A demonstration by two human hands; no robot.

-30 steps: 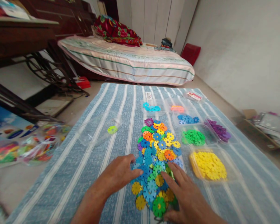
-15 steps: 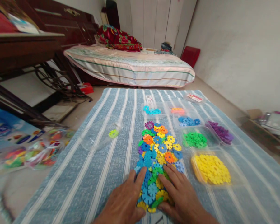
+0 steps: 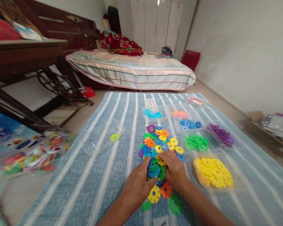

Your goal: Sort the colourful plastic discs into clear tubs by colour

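Note:
A pile of slotted plastic snowflake discs in mixed colours lies mid-table. My left hand is curled along the near left of the pile, gripping discs between thumb and fingers. Facing it, my right hand curls round the right side, its fingers over green and yellow discs. A clump of blue and green discs is squeezed between both hands; my palms hide part of it. Nearer to me, a yellow disc, an orange disc and a green disc lie on the striped cloth.
Clear tubs on the right hold yellow discs, green discs, purple discs and blue discs. Farther back are light-blue discs and orange discs. A lime disc lies in a clear tray on the left.
My hands have moved forward and closed in from lying spread beside the pile, now gripping a clump. Discs under them shifted, leaving several loose ones at the near end.

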